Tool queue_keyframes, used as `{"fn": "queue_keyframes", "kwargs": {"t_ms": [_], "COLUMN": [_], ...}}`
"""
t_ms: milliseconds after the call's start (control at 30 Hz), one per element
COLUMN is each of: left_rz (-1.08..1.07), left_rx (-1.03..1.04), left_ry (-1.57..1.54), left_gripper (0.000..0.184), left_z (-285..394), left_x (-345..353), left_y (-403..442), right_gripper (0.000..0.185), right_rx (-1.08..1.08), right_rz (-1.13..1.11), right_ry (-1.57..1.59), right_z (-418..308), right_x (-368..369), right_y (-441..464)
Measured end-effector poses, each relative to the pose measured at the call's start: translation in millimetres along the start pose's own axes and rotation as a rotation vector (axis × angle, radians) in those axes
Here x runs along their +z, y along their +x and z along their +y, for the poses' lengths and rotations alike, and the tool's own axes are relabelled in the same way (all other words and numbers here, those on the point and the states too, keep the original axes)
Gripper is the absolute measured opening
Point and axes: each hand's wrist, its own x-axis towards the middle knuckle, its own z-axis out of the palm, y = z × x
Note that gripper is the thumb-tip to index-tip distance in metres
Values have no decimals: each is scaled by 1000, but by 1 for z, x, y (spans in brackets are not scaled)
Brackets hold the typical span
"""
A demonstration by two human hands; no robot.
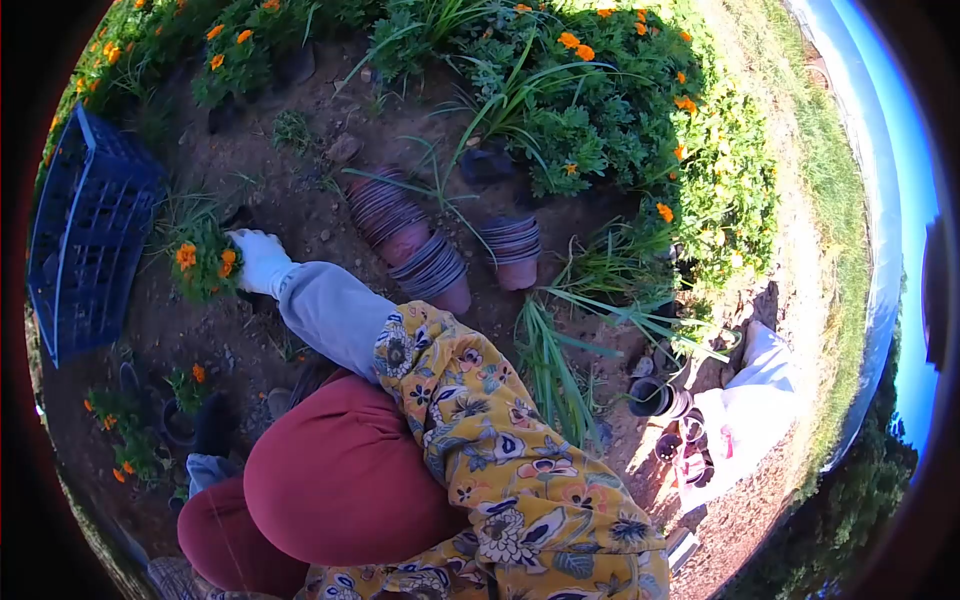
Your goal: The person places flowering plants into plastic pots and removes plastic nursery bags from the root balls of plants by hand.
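Note:
My right hand [262, 262], in a white glove with dark parts, reaches to the left and is closed at the base of a marigold plant [206, 262] with orange blooms. Its fingertips are partly hidden by the leaves. Lower left, beyond my knees, a grey-blue cuff shows with a dark shape that looks like my left hand [212, 425]; its fingers cannot be made out. Close to it are a dark round pot [178, 425] and a small marigold [187, 388]. Stacks of brown pots [385, 208] lie on the soil to the right of my right hand.
A blue plastic crate [92, 240] stands tilted at the left. Dense marigolds [600, 120] fill the top. Long grass blades [555, 375] lie beside the pot stacks [515, 250]. At the lower right are a white bag [745, 425] and black pots [650, 397].

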Motion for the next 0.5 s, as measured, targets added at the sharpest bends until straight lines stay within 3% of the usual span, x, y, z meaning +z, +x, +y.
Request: {"fn": "queue_keyframes", "kwargs": {"t_ms": [67, 100, 133, 167, 233, 333, 367, 433, 500], "left_rz": [-15, -20, -23, -26, -36, -50, -53, -60, -69], "left_rx": [-10, -12, -14, -16, -18, -24, -21, -19, -19], "left_ry": [-4, -6, -10, -13, -20, -24, -28, -36, -46], "left_gripper": [15, 15, 15, 15, 14, 14, 13, 13, 13], "left_z": [-1, -1, -2, -4, -6, -8, -8, -9, -11], "left_x": [-4, -6, -7, -8, -9, -10, -10, -13, -14], "left_y": [1, 1, 3, 3, 6, 11, 12, 12, 12], "right_gripper": [71, 69, 59, 42, 19, 12, 12, 18, 24], "right_rx": [94, -35, 75, -27, 13, 46, 85, 456, 622], "right_rz": [-245, -200, -204, 53, 513, 1113, 1180, 1178, 1195], "right_ry": [-93, 2, 430, 562, 649, 451, 193, 50, -185], "right_z": [13, 24, 6, 22, 40, 128, 165, 179, 218], "right_x": [-21, -39, -94, -112, -187, -289, -314, -346, -361], "right_y": [-3, -9, -32, -43, -69, -119, -145, -195, -243]}}
